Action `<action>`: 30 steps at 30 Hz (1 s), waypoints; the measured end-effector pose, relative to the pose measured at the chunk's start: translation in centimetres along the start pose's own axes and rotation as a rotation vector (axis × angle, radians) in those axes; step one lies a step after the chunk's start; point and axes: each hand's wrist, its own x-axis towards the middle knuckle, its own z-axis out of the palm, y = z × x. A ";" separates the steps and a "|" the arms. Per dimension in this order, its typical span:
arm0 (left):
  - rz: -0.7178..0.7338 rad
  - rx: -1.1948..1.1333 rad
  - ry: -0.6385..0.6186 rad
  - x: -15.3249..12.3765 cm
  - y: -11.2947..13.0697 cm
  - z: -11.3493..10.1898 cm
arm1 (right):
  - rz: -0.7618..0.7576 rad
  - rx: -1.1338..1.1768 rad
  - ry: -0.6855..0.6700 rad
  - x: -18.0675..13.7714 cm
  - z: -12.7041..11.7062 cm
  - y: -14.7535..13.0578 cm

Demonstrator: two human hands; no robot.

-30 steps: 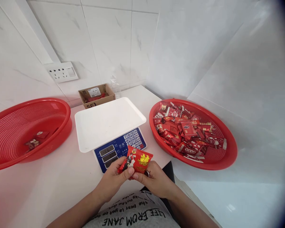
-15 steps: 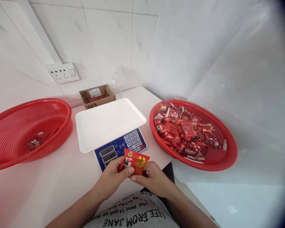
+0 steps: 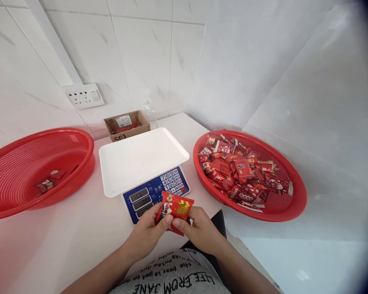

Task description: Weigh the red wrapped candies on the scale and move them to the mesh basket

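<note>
A red packet with gold lettering is held between both hands in front of my body. My left hand grips its left side, thumb on the front face. From the right, my right hand pinches the lower edge with its thumb, the fingers behind it. Just beyond the hands stands a digital scale with a blue keypad panel, its display partly lit. A white weighing tray lies on top of the scale, with only specks on it.
On the right, a red perforated basket holds many red packets. Another red basket at the left has several packets inside. An open cardboard box and a clear plastic bottle stand by the tiled wall.
My right thumb has moved up onto the front of the packet, and the packet's lower edge now shows beneath the thumbs. The view has shifted slightly.
</note>
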 end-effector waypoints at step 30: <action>0.004 -0.050 0.016 -0.1 0.1 -0.1 | -0.062 -0.004 0.079 0.2 -0.5 -0.9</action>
